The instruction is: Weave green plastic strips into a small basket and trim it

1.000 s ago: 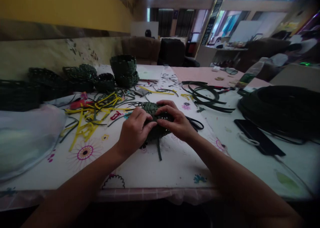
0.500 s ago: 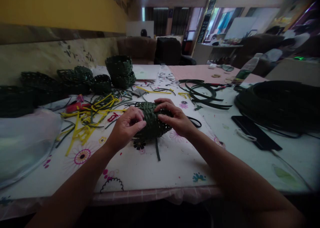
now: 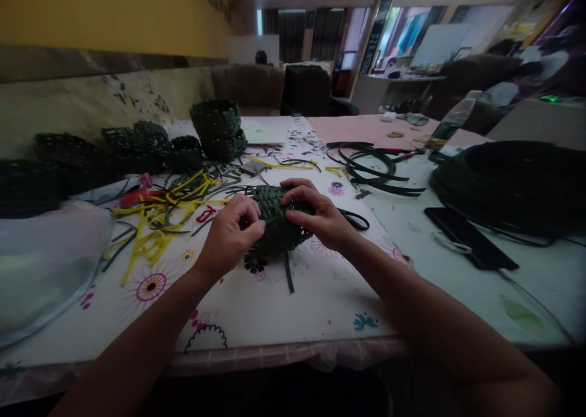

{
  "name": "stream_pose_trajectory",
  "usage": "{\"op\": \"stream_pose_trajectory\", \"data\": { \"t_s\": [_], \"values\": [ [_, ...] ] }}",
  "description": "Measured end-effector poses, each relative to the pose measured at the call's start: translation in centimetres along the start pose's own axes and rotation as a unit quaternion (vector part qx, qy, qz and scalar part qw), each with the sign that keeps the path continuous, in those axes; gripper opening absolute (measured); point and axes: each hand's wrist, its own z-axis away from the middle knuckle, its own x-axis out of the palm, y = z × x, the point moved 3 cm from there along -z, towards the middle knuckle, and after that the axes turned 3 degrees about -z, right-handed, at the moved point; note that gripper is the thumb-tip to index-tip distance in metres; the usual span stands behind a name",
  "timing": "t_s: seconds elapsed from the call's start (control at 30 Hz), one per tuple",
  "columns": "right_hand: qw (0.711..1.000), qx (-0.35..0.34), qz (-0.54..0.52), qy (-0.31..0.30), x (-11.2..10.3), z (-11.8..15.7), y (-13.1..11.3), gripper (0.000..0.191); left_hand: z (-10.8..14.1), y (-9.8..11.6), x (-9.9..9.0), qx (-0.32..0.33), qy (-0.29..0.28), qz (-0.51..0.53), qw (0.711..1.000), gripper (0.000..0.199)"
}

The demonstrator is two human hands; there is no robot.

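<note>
A dark green woven basket [image 3: 277, 224] lies on its side on the flowered tablecloth [image 3: 293, 313], in front of me. At its left side, my left hand [image 3: 235, 228] has thumb and forefinger pinched at the weave; a strip there is too small to make out clearly. My right hand [image 3: 315, 212] grips the basket's right part, fingers over the top and thumb on the near side. One loose green strip end hangs out from under the basket toward me. Loose strip ends also stick out at its far left.
Yellow and green strips [image 3: 155, 221] lie at left, near finished-looking woven baskets [image 3: 217, 127] and a plastic bag [image 3: 50, 270]. At right are coiled strips [image 3: 375, 166], a bottle [image 3: 453, 121], a black phone [image 3: 471, 237] with a cable and a large dark coil [image 3: 513, 185].
The view has shifted slightly. Both hands keep nearly the same places on the basket, with the left fingers drawn a little closer together.
</note>
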Motion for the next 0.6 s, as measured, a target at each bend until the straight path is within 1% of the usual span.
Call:
{"op": "stream_pose_trajectory", "data": {
  "t_s": [0.17,0.27,0.4,0.6],
  "values": [
    [1.000,0.011,-0.015,-0.003,-0.1,0.0,0.0,0.016,-0.6,-0.1,-0.6,0.011,-0.063,-0.012,0.998,0.018],
    [1.000,0.016,-0.009,-0.006,-0.1,-0.1,0.1,0.015,-1.0,0.0,-0.9,0.012,-0.089,-0.024,0.996,0.019],
    [1.000,0.008,-0.008,-0.010,-0.2,-0.1,0.0,0.015,-1.3,0.5,-0.9,0.018,-0.106,-0.074,0.991,0.018],
    [1.000,0.004,0.014,-0.018,-0.1,-0.1,-0.4,0.013,-1.7,0.7,-1.1,0.017,-0.123,-0.095,0.988,0.020]
  ]
}}
